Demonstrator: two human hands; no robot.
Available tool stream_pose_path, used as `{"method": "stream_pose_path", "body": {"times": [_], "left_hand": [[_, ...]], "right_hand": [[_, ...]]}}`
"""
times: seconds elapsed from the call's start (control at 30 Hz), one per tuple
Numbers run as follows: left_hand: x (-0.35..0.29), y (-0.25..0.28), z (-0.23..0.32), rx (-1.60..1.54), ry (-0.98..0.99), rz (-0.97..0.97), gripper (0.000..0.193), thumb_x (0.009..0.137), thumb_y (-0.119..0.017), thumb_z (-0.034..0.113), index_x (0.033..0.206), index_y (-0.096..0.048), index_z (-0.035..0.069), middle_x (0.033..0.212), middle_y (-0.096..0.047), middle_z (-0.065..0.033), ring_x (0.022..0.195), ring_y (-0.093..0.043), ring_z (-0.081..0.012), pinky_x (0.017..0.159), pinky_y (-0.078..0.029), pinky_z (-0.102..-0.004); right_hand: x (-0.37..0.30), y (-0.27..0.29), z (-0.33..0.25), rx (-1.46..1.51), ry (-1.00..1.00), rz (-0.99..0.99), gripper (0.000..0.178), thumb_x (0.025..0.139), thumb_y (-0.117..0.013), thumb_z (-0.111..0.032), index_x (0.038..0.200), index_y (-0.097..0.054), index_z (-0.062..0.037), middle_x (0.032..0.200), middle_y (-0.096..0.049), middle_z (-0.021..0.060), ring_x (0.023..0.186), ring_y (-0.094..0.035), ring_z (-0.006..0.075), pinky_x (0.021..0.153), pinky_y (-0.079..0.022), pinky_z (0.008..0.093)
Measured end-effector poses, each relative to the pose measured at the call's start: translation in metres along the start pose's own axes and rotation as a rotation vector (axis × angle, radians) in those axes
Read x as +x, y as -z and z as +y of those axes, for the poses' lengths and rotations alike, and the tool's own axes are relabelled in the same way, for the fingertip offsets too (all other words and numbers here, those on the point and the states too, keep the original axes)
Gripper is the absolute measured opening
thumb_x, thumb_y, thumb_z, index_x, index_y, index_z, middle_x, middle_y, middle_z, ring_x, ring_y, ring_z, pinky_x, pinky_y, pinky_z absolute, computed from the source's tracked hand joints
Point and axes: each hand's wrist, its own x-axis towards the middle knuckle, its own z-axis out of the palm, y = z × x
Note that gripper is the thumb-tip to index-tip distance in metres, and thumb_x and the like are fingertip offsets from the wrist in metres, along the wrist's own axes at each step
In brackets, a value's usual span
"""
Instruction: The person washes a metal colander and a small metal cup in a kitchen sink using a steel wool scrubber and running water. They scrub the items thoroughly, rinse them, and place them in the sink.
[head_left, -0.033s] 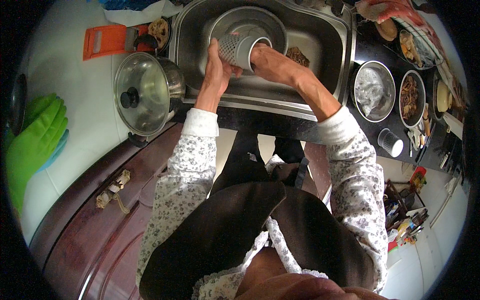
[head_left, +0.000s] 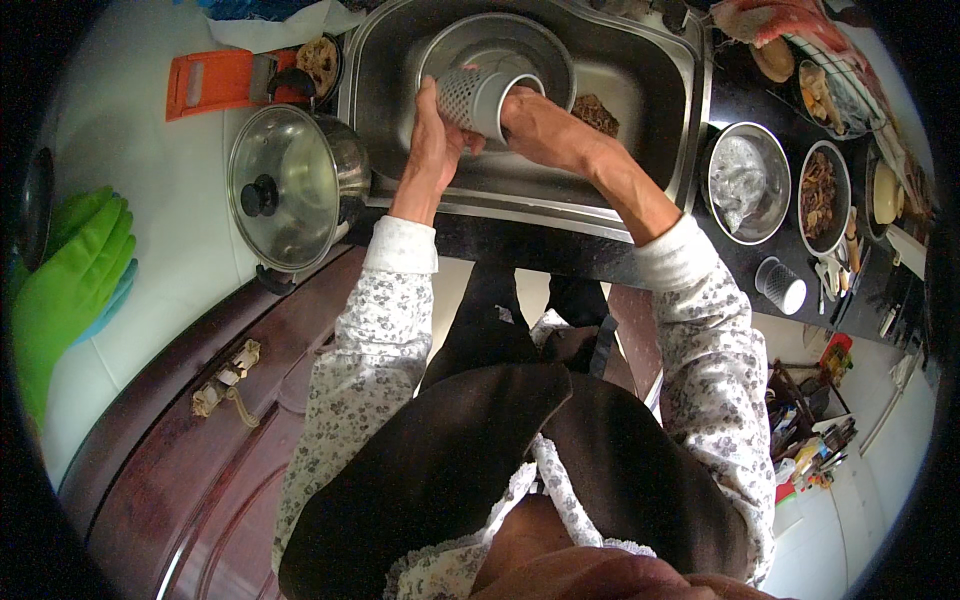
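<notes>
cup (head_left: pixel 478 98): unmoved since earlier; gripped by left hand (head_left: pixel 436 148), tilted seemingly for access.
right hand (head_left: pixel 542 128): partly hidden inside; grip cannot be told.

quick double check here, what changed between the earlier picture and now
Nothing visibly moved; nothing was taken hold of or let go. The left hand still holds the grey perforated cylinder, the right hand still reaches into its open end, and the metal bowl stays in the sink.
</notes>
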Motion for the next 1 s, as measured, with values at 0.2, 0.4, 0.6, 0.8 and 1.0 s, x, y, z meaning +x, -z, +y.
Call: {"method": "stream_pose_path", "body": {"times": [0.2, 0.4, 0.6, 0.8, 1.0], "left_hand": [[-0.003, -0.006, 0.002, 0.009, 0.004, 0.022, 0.063, 0.094, -0.025, 0.063, 0.124, -0.055, 0.016, 0.098, -0.063, 0.0014, 0.081, -0.056, -0.0124, 0.056, -0.040, -0.0279], [0.016, 0.013, -0.006, -0.073, 0.028, 0.089, 0.061, 0.091, -0.031, 0.065, 0.119, -0.056, 0.016, 0.103, -0.063, -0.0005, 0.090, -0.059, -0.0153, 0.066, -0.047, -0.0352], [0.023, 0.034, 0.005, -0.550, -0.089, -0.109, 0.042, 0.093, -0.051, 0.037, 0.121, -0.053, 0.005, 0.108, -0.063, -0.0169, 0.075, -0.064, -0.0258, 0.040, -0.043, -0.0200], [0.035, 0.050, 0.001, -0.633, -0.045, -0.309, 0.055, 0.092, -0.053, 0.036, 0.133, -0.044, 0.002, 0.111, -0.060, -0.0269, 0.081, -0.065, -0.0260, 0.042, -0.044, -0.0217], [0.026, 0.040, 0.008, -0.665, -0.024, -0.397, 0.050, 0.093, -0.051, 0.036, 0.130, -0.047, 0.002, 0.116, -0.059, -0.0201, 0.087, -0.065, -0.0266, 0.050, -0.052, -0.0263]], "right_hand": [[-0.001, 0.005, -0.009, 0.087, -0.034, -0.030, 0.029, 0.078, -0.048, 0.008, 0.104, -0.061, 0.0054, 0.105, -0.062, 0.0233, 0.100, -0.061, 0.0333, 0.090, -0.047, 0.0399], [-0.002, -0.009, -0.004, -0.064, 0.097, 0.201, 0.026, 0.078, -0.052, 0.005, 0.103, -0.061, 0.0026, 0.106, -0.062, 0.0207, 0.101, -0.061, 0.0350, 0.083, -0.050, 0.0405], [-0.039, 0.013, -0.019, 0.168, 0.132, 0.620, 0.031, 0.081, -0.056, 0.006, 0.109, -0.063, -0.0029, 0.108, -0.063, 0.0171, 0.098, -0.062, 0.0342, 0.081, -0.051, 0.0380], [-0.049, 0.013, -0.013, 0.225, 0.067, 0.647, 0.031, 0.081, -0.056, 0.006, 0.109, -0.063, -0.0044, 0.102, -0.064, 0.0162, 0.089, -0.063, 0.0347, 0.074, -0.050, 0.0390], [-0.042, 0.017, -0.022, 0.067, 0.142, 0.599, 0.036, 0.082, -0.058, 0.003, 0.116, -0.063, -0.0061, 0.110, -0.063, 0.0119, 0.095, -0.064, 0.0259, 0.079, -0.053, 0.0326]]}}
